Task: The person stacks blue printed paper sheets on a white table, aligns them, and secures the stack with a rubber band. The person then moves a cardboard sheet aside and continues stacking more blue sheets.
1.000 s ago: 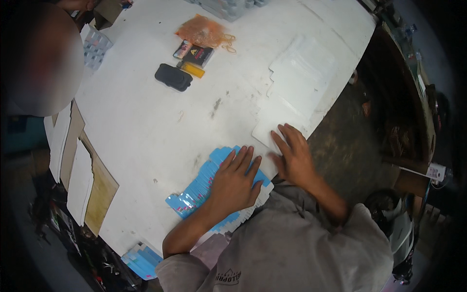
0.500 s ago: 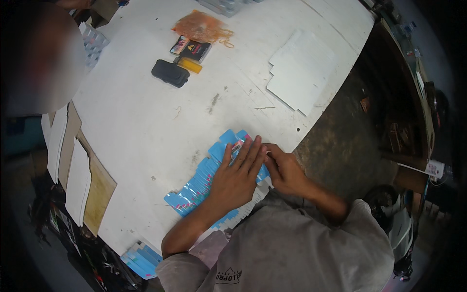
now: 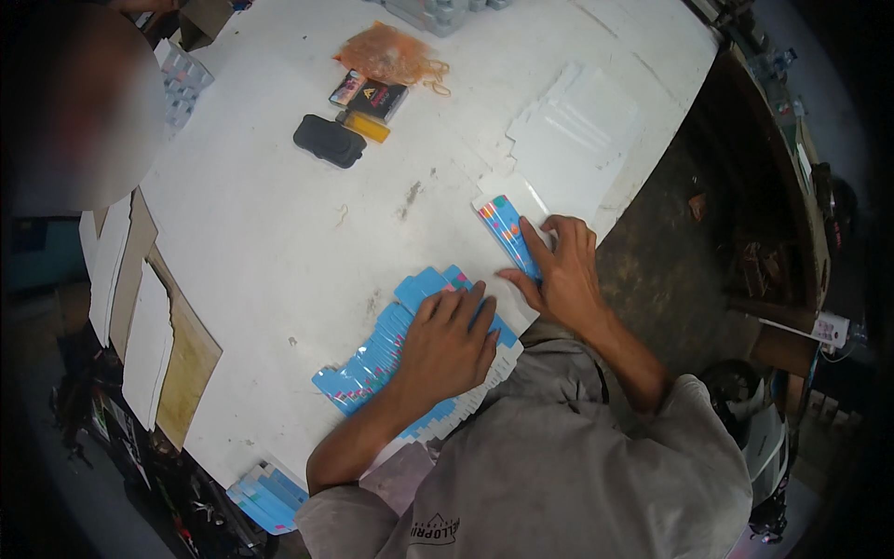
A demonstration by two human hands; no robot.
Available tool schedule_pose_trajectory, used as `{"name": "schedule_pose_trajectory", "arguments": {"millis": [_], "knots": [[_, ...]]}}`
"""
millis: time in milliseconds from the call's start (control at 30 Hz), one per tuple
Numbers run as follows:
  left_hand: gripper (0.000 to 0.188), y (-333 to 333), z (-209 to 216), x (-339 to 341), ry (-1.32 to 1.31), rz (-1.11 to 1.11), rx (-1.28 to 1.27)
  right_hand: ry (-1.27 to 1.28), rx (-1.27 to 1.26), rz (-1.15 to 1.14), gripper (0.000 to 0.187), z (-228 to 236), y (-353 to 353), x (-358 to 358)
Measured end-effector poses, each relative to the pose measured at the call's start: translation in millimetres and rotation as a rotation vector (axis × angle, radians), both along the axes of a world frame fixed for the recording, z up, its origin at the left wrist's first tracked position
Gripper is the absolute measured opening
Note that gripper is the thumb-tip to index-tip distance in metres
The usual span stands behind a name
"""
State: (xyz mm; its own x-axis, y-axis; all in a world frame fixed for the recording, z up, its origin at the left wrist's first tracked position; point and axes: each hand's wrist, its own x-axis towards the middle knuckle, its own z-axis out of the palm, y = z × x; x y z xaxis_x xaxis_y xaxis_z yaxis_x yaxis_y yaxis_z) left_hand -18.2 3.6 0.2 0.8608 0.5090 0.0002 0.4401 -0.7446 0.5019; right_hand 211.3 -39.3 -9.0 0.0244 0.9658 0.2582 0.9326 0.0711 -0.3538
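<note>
A fanned row of flat blue printed carton blanks (image 3: 377, 347) curves along the near edge of the table, overlapping one another. My left hand (image 3: 442, 343) lies on the right part of this row, fingers slightly bent and spread. To its right, my right hand (image 3: 568, 279) grips a single carton blank (image 3: 504, 226) between thumb and fingers. That blank has a blue face with coloured shapes and pale flaps, and it is apart from the row. Part of it is hidden under my fingers. Beyond it lies a pile of white blanks (image 3: 577, 130).
Toward the far side are a black case (image 3: 329, 142), a yellow lighter (image 3: 368, 127), a small dark box (image 3: 380, 99) and an orange plastic bag (image 3: 386, 54). Torn white boards (image 3: 149, 349) lie at the left edge. More blue cartons (image 3: 265, 498) sit lower left. Another person is at the upper left.
My right hand has moved up and right from beside my left hand, carrying one blank off the row. My left hand has drawn slightly nearer to me, its fingers more bent.
</note>
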Motion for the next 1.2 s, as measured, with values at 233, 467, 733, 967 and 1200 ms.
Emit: {"name": "schedule_pose_trajectory", "arguments": {"millis": [233, 467, 733, 967, 1200], "knots": [[0.059, 3.0, -0.1, 2.4, -0.012, 0.004, 0.091, 0.065, -0.022, 0.032, 0.045, 5.2, -7.0, -14.0], [0.081, 2.8, 0.9, 3.4, 0.037, -0.013, 0.053, 0.141, 0.013, -0.011, 0.043, 3.0, -3.4, -3.9], [0.062, 7.6, 4.0, 1.2, 0.044, -0.065, 0.109, 0.176, 0.029, -0.03, 0.04, -0.2, -1.4, -7.9], [0.054, 3.9, -7.3, 1.3, -0.105, -0.063, 0.099, 0.209, 0.03, -0.028, 0.038, -1.3, -1.1, -6.7], [0.053, 5.8, -3.2, 2.9, -0.095, -0.069, 0.107, 0.228, 0.085, -0.024, 0.038, -7.4, -1.5, -6.0]]}}
